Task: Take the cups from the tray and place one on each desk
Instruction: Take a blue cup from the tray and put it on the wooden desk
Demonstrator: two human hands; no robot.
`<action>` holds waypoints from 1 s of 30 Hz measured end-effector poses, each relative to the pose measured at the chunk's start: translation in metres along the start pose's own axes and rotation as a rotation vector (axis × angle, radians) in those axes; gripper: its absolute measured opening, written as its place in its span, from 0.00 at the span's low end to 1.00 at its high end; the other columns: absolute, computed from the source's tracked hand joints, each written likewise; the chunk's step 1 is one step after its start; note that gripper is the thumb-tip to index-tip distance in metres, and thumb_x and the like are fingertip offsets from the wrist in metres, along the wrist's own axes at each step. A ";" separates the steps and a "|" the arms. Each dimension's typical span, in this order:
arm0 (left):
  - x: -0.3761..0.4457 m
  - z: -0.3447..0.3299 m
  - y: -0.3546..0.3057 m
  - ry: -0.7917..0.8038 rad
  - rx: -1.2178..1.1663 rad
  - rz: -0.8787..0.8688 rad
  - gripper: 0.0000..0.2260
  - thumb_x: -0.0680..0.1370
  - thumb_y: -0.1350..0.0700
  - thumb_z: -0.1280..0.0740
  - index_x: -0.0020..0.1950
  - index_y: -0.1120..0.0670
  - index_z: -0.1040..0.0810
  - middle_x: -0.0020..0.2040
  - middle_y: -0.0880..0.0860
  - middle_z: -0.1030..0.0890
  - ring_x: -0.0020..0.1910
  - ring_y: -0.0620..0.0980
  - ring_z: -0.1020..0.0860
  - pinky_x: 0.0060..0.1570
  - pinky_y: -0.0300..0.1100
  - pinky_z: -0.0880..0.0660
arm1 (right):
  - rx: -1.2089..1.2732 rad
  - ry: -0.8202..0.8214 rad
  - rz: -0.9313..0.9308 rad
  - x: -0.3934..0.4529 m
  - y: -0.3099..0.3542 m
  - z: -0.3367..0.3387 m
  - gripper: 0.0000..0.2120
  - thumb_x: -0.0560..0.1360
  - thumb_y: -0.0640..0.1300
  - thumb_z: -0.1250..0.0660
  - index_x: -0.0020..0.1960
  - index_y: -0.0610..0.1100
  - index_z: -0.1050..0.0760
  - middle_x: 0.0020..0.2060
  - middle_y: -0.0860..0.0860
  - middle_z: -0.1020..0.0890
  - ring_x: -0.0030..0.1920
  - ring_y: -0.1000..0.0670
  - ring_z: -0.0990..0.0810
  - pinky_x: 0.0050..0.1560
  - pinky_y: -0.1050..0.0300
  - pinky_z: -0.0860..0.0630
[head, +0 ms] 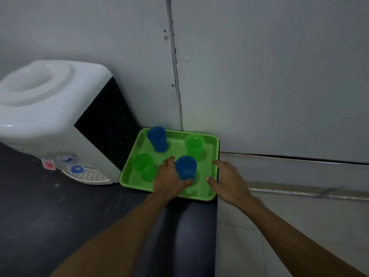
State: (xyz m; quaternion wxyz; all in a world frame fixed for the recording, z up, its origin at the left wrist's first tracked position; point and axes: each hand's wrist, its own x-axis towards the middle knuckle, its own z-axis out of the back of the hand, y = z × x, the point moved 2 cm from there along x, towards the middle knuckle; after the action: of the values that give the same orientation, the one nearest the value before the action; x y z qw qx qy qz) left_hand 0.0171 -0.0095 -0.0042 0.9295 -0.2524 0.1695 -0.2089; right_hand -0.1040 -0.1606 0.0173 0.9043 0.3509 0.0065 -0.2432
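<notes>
Cups stand on a green tray (127, 177), four of them, upside down as far as I can see: a blue cup (157, 139) at the far left, a green cup (194, 144) at the far right, a second green cup (144, 166) at the near left and a second blue cup (186, 167) in the near middle. The tray lies on a dark worktop (60, 212), in the corner where two grey wall panels (259, 76) meet, and its right rim is at the right edge of the worktop. The person's left hand (169, 180) is on the near blue cup; its grip is curled around the lower part of this cup, thumb at the front. The right hand (227, 178) hovers over the right rim of the tray, its grip apart and holding nothing, near the same cup but not touching it. A white water dispenser (50, 116) stands just beside the tray on the left. On the right, a light tiled floor (279, 226) shows.
</notes>
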 end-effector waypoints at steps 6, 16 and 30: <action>0.026 -0.020 0.012 0.045 -0.092 0.004 0.47 0.59 0.44 0.21 0.72 0.57 0.38 0.65 0.55 0.27 0.63 0.56 0.28 0.59 0.51 0.26 | 0.111 -0.069 -0.063 0.006 -0.014 -0.011 0.25 0.75 0.51 0.34 0.70 0.45 0.33 0.65 0.45 0.27 0.66 0.45 0.29 0.64 0.49 0.30; 0.036 -0.035 0.025 -0.023 -0.376 -0.007 0.41 0.52 0.41 0.22 0.62 0.52 0.27 0.54 0.50 0.20 0.51 0.51 0.21 0.51 0.50 0.22 | 0.185 -0.162 -0.113 0.005 -0.020 -0.019 0.20 0.77 0.50 0.35 0.67 0.47 0.30 0.61 0.49 0.24 0.61 0.51 0.27 0.59 0.55 0.29; 0.017 -0.038 0.017 -0.128 -0.465 -0.126 0.44 0.53 0.41 0.21 0.64 0.58 0.27 0.63 0.53 0.24 0.62 0.53 0.25 0.62 0.44 0.28 | 0.242 -0.218 -0.201 -0.027 -0.029 -0.006 0.20 0.78 0.51 0.36 0.68 0.46 0.29 0.64 0.49 0.25 0.65 0.52 0.29 0.64 0.55 0.31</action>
State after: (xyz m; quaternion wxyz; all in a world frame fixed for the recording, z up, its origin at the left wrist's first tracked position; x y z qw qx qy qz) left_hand 0.0213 -0.0192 -0.0480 0.8405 -0.4821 0.1376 -0.2053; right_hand -0.1398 -0.1630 -0.0009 0.8219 0.4263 -0.0856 -0.3678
